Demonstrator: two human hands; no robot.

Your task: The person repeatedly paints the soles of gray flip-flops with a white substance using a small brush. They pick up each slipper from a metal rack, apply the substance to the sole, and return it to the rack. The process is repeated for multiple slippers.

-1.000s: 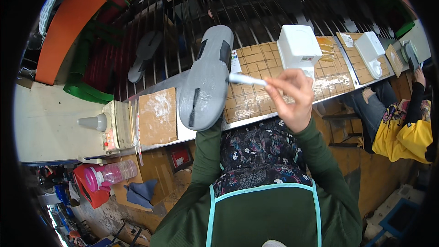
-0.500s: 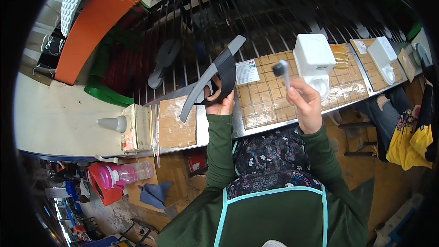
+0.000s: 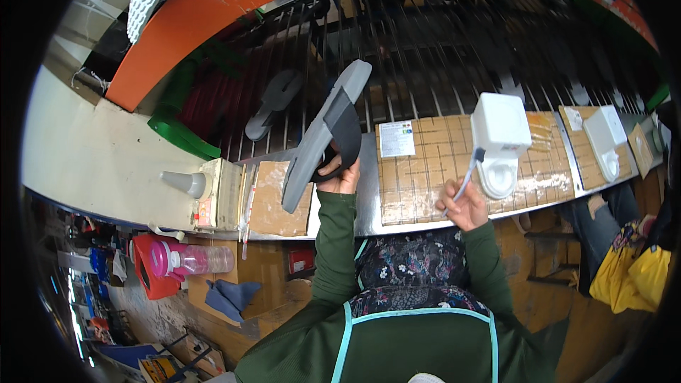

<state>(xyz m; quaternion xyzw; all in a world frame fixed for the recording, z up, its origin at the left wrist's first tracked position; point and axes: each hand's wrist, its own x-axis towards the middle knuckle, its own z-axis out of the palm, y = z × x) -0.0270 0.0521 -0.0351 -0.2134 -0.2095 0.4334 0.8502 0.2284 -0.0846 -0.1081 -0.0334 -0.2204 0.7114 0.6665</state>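
Head view: person in a green long-sleeve top and teal-trimmed apron stands at a long worktop (image 3: 369, 209).

Left hand (image 3: 340, 174) is closed on a grey shoe sole (image 3: 323, 135) fitted with a black strap, gripping it near the strap. Sole is held off the worktop, tilted, toe end up and away toward the black rod rack (image 3: 440, 50), heel end down over a brown cardboard sheet (image 3: 273, 198) just left of the hand.

Right hand (image 3: 464, 206) is closed around a thin white-handled brush (image 3: 469, 170), bristle end up, tip just at the white glue pot (image 3: 500, 145) standing right above that hand. Pot sits on a brown gridded mat (image 3: 425, 170) that lies between the hands; a small white card (image 3: 397, 138) rests at the mat's far left corner.

Beyond the left hand, another grey sole (image 3: 273, 103) lies on the rack.

Further left of the left hand: cream box (image 3: 220, 184) with a grey cone nozzle (image 3: 183, 183) beside it. Below the worktop edge, a pink bottle (image 3: 188, 260).

Far right of the right hand: second white pot (image 3: 606, 138), and another person in yellow (image 3: 631, 273).
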